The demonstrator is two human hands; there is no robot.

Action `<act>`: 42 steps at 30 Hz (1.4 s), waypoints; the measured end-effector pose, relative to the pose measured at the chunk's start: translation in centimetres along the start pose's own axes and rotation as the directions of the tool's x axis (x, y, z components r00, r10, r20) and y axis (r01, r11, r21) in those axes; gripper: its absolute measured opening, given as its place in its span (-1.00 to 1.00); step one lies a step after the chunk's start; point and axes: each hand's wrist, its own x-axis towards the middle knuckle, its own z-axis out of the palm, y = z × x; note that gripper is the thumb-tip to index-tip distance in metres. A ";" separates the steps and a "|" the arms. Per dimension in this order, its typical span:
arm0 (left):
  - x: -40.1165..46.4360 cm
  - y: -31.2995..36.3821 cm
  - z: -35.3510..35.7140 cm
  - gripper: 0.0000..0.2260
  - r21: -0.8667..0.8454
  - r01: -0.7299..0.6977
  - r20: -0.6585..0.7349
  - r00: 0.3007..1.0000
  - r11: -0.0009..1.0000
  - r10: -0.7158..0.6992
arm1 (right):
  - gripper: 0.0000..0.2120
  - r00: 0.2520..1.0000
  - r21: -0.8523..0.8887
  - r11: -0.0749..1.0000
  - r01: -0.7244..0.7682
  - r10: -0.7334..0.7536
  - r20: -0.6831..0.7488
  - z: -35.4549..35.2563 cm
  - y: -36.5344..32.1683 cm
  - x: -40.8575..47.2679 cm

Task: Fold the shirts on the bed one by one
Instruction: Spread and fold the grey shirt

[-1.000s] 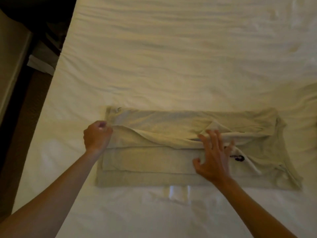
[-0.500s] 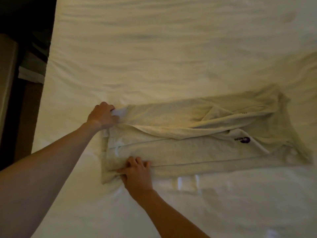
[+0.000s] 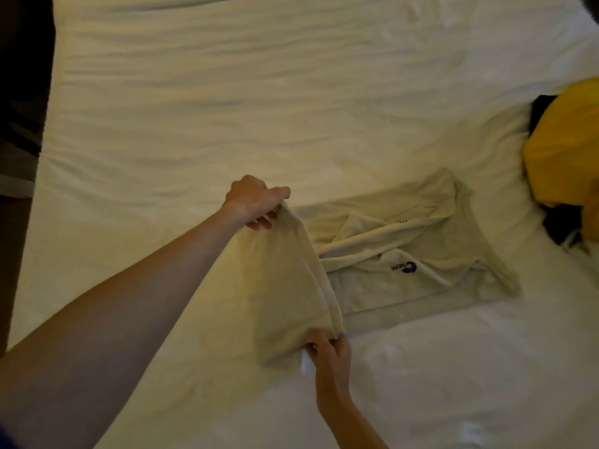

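Observation:
A beige shirt with a small purple logo lies folded lengthwise on the white bed. Its left end is lifted off the sheet and hangs as a flap between my two hands. My left hand pinches the far corner of that end, raised above the bed. My right hand pinches the near corner, low by the sheet. The right part of the shirt, with collar and sleeves, still lies flat.
A yellow garment lies on top of something dark at the bed's right edge. The bed's left edge runs along dark floor. A wide stretch of rumpled white sheet lies beyond the shirt.
Both hands have lifted the shirt's left end off the bed and carried it rightward over the rest. The view has shifted, bringing the yellow garment in at the right.

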 end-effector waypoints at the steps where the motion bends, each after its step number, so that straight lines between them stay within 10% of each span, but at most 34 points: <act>1: 0.1 0.6 1.0 -0.60 -0.028 0.029 0.022 0.999 0.999 -0.028 | -0.80 0.999 0.024 0.999 -0.027 0.028 -0.025 -0.8 -0.2 0.4; 10: -0.5 -5.1 3.2 -0.89 0.474 -0.345 0.118 0.937 0.810 0.330 | -0.82 0.958 -0.379 0.903 0.203 -0.264 -0.115 -2.5 -2.0 1.8; 12: -1.0 -7.1 2.9 -0.80 0.599 -0.512 0.199 0.840 0.616 0.505 | -0.66 0.886 -0.636 0.719 0.281 -0.448 -0.115 -2.3 -2.2 1.2; 15: -1.4 -9.4 2.7 -0.66 0.681 -0.591 0.280 0.756 0.433 0.592 | -0.70 0.698 -0.825 0.175 0.538 -0.641 0.319 -1.3 -1.3 -0.2; 19: -1.8 -11.7 2.7 -0.09 0.825 -0.512 0.445 0.849 0.239 0.284 | -0.46 0.732 -0.787 -0.077 0.612 -0.320 0.601 1.2 0.6 -1.1; 22: -2.4 -12.0 3.0 -0.15 0.843 -0.480 0.417 0.869 0.244 0.266 | -0.28 0.834 -0.850 -0.094 0.518 -0.168 0.526 3.2 1.5 -0.9; 25: -3.1 -11.5 3.0 -0.23 0.853 -0.455 0.392 0.882 0.257 0.261 | -0.55 0.837 -0.858 -0.188 0.479 -0.198 0.510 4.5 1.3 -0.3; 34: -9.3 -13.0 -1.0 -0.51 0.825 -0.540 0.516 0.840 0.166 0.166 | -0.77 0.845 -0.836 0.208 0.508 0.068 0.531 1.1 -2.3 -3.0; 38: -14.1 -11.3 -2.4 -0.89 0.782 -0.591 0.619 0.775 0.198 -0.132 | -0.81 0.677 -0.806 0.515 0.293 0.484 0.555 -2.4 -2.9 -6.3; 42: -13.9 -4.6 -2.7 -0.72 0.700 -0.547 0.692 0.680 0.460 -0.245 | -0.82 0.520 -0.697 0.715 -0.061 0.619 0.589 -6.9 -6.0 -7.1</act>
